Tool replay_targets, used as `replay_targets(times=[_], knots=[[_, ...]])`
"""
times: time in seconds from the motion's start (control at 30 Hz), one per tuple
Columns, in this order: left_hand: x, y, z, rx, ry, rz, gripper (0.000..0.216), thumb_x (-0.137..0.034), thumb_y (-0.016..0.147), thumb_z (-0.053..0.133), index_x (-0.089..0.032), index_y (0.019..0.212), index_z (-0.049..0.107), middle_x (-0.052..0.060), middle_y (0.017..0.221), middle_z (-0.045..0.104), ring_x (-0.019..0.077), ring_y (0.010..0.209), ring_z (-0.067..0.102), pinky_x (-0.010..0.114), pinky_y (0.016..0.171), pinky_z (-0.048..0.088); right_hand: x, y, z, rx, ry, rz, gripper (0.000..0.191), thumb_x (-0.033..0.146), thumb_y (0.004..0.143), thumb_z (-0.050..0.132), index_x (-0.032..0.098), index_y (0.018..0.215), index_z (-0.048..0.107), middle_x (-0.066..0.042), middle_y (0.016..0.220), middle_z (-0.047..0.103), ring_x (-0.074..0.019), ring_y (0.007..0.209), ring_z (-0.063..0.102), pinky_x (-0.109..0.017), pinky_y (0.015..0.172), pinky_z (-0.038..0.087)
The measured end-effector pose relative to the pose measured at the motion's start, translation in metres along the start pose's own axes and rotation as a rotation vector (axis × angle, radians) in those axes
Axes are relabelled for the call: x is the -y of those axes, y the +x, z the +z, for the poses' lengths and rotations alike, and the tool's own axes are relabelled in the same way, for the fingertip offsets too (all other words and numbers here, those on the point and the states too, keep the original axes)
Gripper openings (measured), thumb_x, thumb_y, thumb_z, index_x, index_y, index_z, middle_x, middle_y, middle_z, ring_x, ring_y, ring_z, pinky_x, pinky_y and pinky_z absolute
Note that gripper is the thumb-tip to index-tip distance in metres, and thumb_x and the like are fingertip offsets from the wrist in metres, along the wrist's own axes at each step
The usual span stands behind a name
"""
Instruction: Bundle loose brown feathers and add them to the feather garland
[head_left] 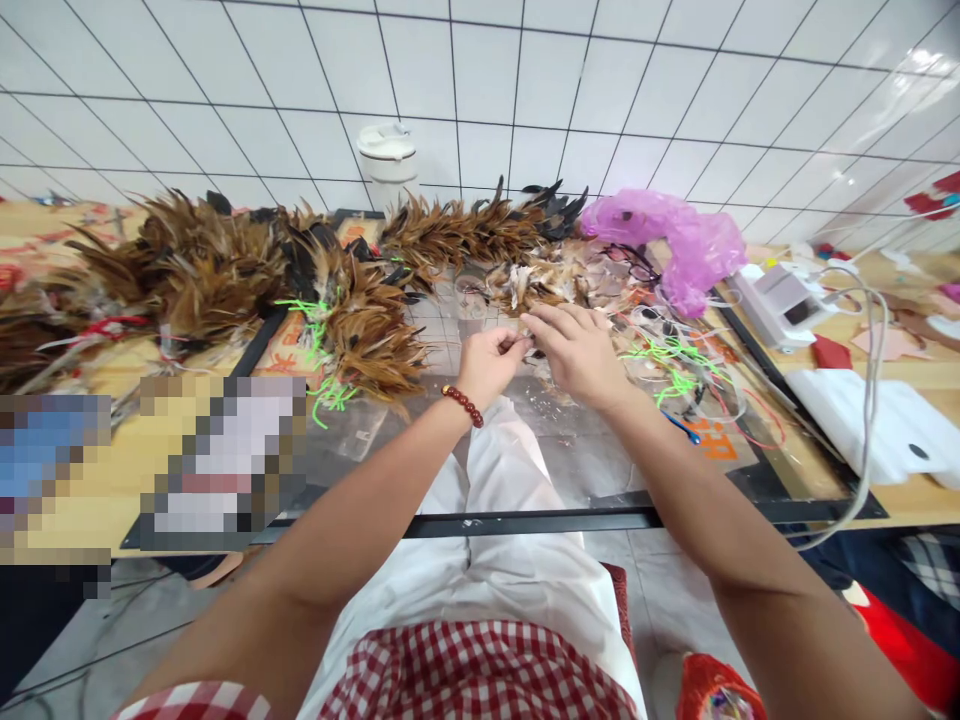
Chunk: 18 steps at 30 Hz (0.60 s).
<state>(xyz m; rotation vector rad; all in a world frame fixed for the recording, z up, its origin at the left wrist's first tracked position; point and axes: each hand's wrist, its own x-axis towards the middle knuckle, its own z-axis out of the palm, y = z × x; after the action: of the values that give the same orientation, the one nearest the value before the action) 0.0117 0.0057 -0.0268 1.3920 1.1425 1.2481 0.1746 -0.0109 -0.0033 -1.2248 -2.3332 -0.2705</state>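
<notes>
My left hand (491, 362), with a beaded bracelet (463, 406) at its wrist, is closed in a pinch over the glass-topped table. Close beside it, my right hand (576, 350) bends its fingers toward the same spot, fingertips nearly meeting the left ones. Whatever lies between them is too small to make out. Just beyond the hands is a pile of loose pale and brown feathers (536, 283). A clear cup (471, 300) stands behind my left hand. Left of it lies a bundle of brown feathers (371, 335) with bright green ties (319, 325).
More brown feather bundles (202, 265) cover the left and back. A white lidded tumbler (388, 160) stands by the tiled wall. A purple plastic bag (667, 240), green ties (679, 365), a white device (784, 300) and a looping cable (874, 400) lie to the right.
</notes>
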Motion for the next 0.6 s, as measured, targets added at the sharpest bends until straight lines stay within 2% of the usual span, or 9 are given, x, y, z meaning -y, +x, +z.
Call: replay_targets(times=[0.07, 0.13, 0.2, 0.27, 0.33, 0.43, 0.53, 0.6], knots=[[0.001, 0.0, 0.0, -0.011, 0.014, -0.003, 0.01, -0.021, 0.068, 0.071, -0.016, 0.063, 0.065, -0.003, 0.051, 0.055, 0.007, 0.048, 0.047, 0.02, 0.05, 0.037, -0.005, 0.0, 0.003, 0.0, -0.032, 0.078, 0.029, 0.022, 0.092, 0.045, 0.023, 0.11, 0.068, -0.01, 0.103, 0.071, -0.0256, 0.102, 0.057, -0.041, 0.088, 0.036], [0.002, 0.001, 0.0, -0.032, 0.027, -0.017, 0.01, -0.023, 0.067, 0.072, -0.016, 0.064, 0.066, -0.003, 0.053, 0.056, 0.0076, 0.049, 0.048, 0.02, 0.05, 0.038, -0.012, 0.0, 0.005, -0.06, 0.017, 0.23, 0.025, 0.023, 0.09, 0.047, 0.021, 0.095, 0.071, -0.009, 0.085, 0.071, -0.0234, 0.086, 0.059, -0.037, 0.079, 0.038], [0.002, 0.003, -0.001, -0.075, 0.047, -0.005, 0.007, -0.02, 0.067, 0.071, -0.016, 0.064, 0.066, -0.001, 0.06, 0.059, 0.0075, 0.051, 0.049, 0.02, 0.052, 0.04, -0.018, 0.0, 0.006, -0.135, 0.16, 0.4, 0.023, 0.028, 0.088, 0.049, 0.02, 0.082, 0.07, -0.006, 0.071, 0.068, -0.0203, 0.071, 0.057, -0.033, 0.069, 0.038], [0.002, 0.004, -0.002, -0.131, 0.069, 0.054, 0.005, -0.014, 0.064, 0.071, -0.016, 0.068, 0.069, 0.002, 0.078, 0.065, 0.0073, 0.058, 0.052, 0.021, 0.057, 0.044, -0.017, 0.001, 0.006, -0.14, 0.364, 0.51, 0.025, 0.034, 0.087, 0.051, 0.02, 0.072, 0.067, -0.002, 0.06, 0.062, -0.0164, 0.06, 0.052, -0.029, 0.061, 0.036], [0.0, 0.005, -0.003, -0.159, 0.062, 0.129, 0.011, -0.012, 0.064, 0.071, -0.016, 0.074, 0.072, 0.004, 0.093, 0.066, 0.0085, 0.068, 0.057, 0.021, 0.065, 0.048, -0.01, 0.003, 0.006, -0.094, 0.547, 0.54, 0.029, 0.038, 0.086, 0.053, 0.02, 0.066, 0.063, 0.001, 0.055, 0.058, -0.0135, 0.054, 0.048, -0.027, 0.058, 0.035], [-0.002, 0.003, -0.001, -0.098, -0.067, 0.144, 0.01, -0.019, 0.07, 0.071, -0.017, 0.08, 0.074, 0.005, 0.093, 0.067, 0.0107, 0.079, 0.06, 0.022, 0.073, 0.049, 0.006, 0.005, 0.007, -0.028, 0.705, 0.512, 0.032, 0.041, 0.086, 0.054, 0.019, 0.063, 0.061, 0.002, 0.056, 0.057, -0.0114, 0.053, 0.046, -0.025, 0.056, 0.035], [-0.003, 0.0, 0.0, 0.004, -0.269, -0.009, 0.009, -0.024, 0.072, 0.072, -0.016, 0.076, 0.073, 0.003, 0.083, 0.068, 0.008, 0.066, 0.056, 0.022, 0.064, 0.047, 0.017, 0.007, 0.009, 0.02, 0.754, 0.457, 0.033, 0.041, 0.086, 0.054, 0.019, 0.063, 0.06, 0.001, 0.059, 0.06, -0.0114, 0.056, 0.048, -0.025, 0.058, 0.036], [-0.005, 0.0, -0.001, 0.024, -0.419, -0.135, 0.011, -0.025, 0.07, 0.075, -0.015, 0.073, 0.072, 0.001, 0.073, 0.066, 0.0061, 0.059, 0.053, 0.021, 0.059, 0.045, 0.016, 0.008, 0.009, 0.026, 0.751, 0.448, 0.029, 0.039, 0.086, 0.054, 0.019, 0.066, 0.062, 0.001, 0.06, 0.062, -0.0121, 0.058, 0.051, -0.025, 0.06, 0.038]])
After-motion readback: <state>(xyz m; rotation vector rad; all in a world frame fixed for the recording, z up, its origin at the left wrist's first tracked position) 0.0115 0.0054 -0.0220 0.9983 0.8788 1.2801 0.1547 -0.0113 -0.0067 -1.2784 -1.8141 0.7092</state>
